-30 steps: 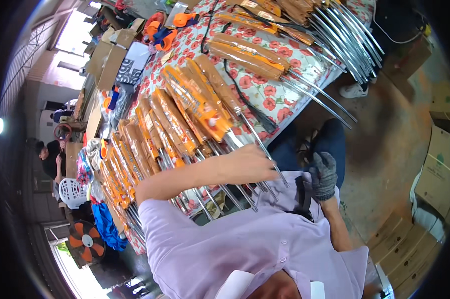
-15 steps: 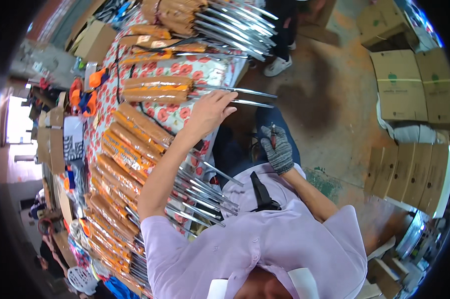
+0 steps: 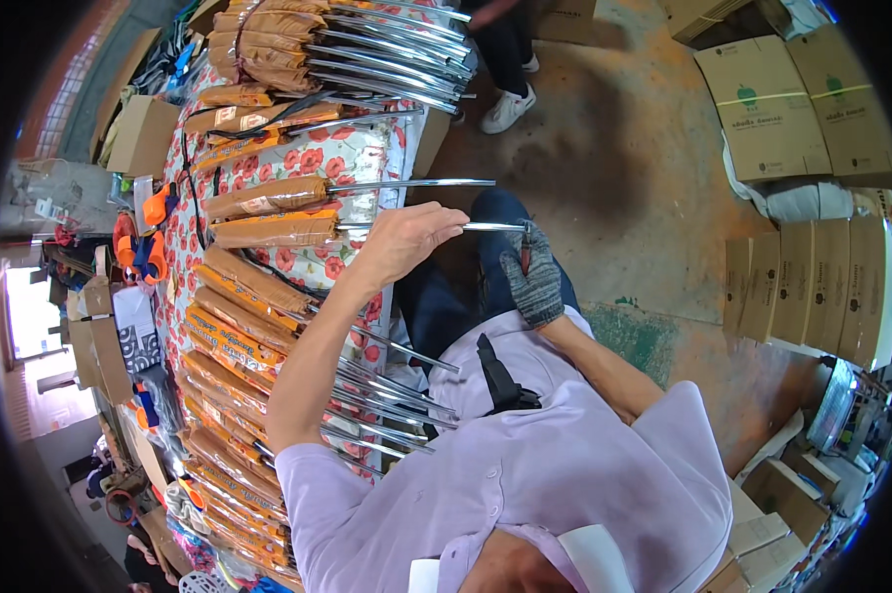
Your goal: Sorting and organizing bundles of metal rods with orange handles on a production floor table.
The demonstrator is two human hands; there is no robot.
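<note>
My bare left hand is closed around a shiny metal rod near the table's edge. The rod runs out of an orange-brown plastic-wrapped bundle lying on the flowered tablecloth. In its grey knitted glove, my right hand holds a small tool with a dark red handle. The tool's tip is at the rod's free end; whether they touch I cannot tell. Just beyond lies a second wrapped bundle with its own metal rod.
Several similar wrapped bundles with rods line the table's near part, and a tied stack is at the far end. Orange-handled things lie along the left. Another person's white shoe is on the floor. Cardboard boxes stand at the right.
My left hand has closed on the nearer of the two rods and brought it toward my right hand. The tool has met or nearly met the rod's end. The view has shifted.
</note>
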